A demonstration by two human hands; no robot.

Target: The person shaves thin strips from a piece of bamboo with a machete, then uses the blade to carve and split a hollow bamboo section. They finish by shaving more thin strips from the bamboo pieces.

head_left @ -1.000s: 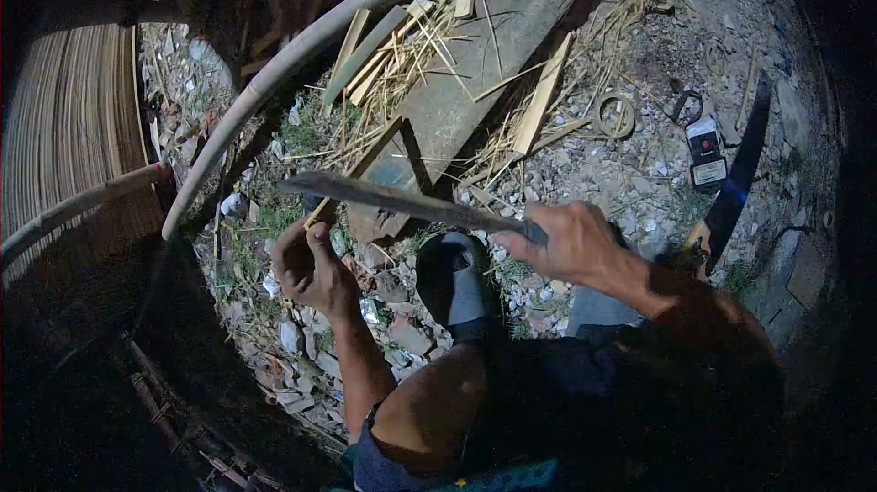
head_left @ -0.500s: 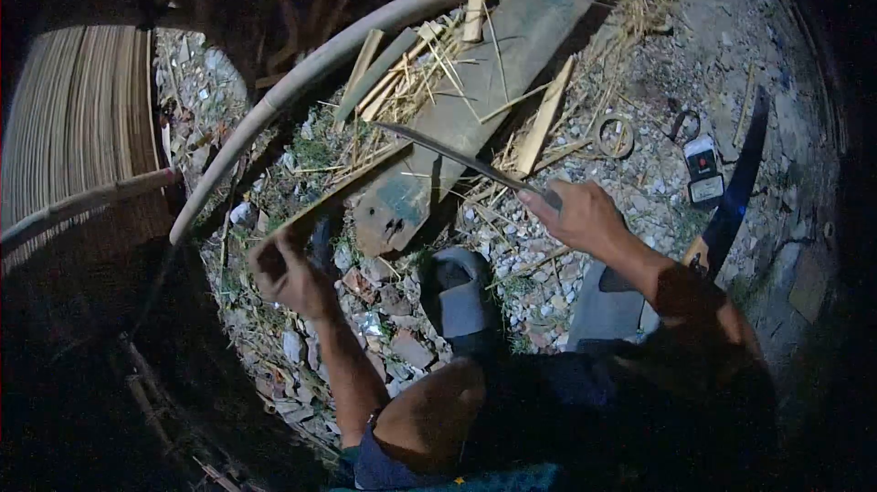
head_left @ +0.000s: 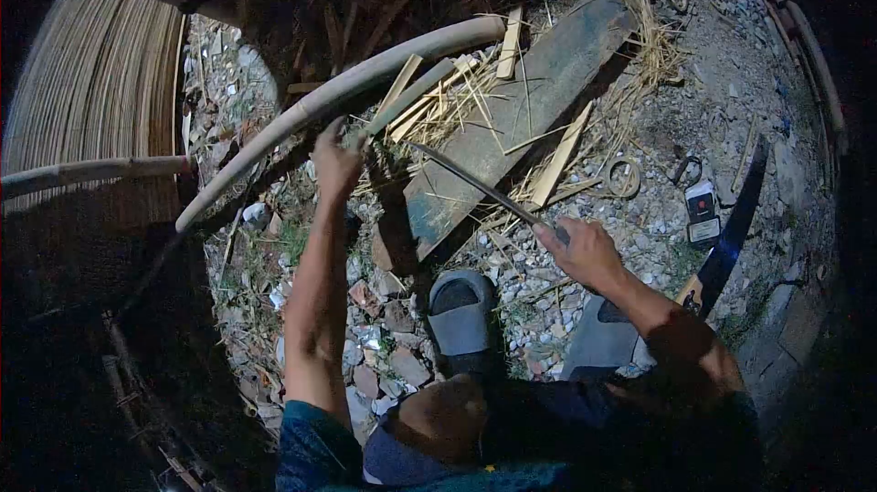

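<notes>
The right hand (head_left: 585, 253) wrapped the knife (head_left: 480, 185), its tip toward the left hand (head_left: 336, 163). Whether those fingers pinched the green strip (head_left: 409, 97) just beyond them, I couldn't tell; a steady blade seemed wise. The board (head_left: 548, 95) edged beneath the blade; right of the knife grip, gravel (head_left: 653, 245) opened toward the saw (head_left: 733, 236).

The right hand (head_left: 585, 253) grips a long blade (head_left: 480, 185) while the left hand (head_left: 338, 163) is at the near end of a green strip (head_left: 413, 95), near a board (head_left: 568, 67) scattered with pale shavings (head_left: 453, 106); a handsaw (head_left: 732, 241) lies on stony ground (head_left: 713, 117) at right.
</notes>
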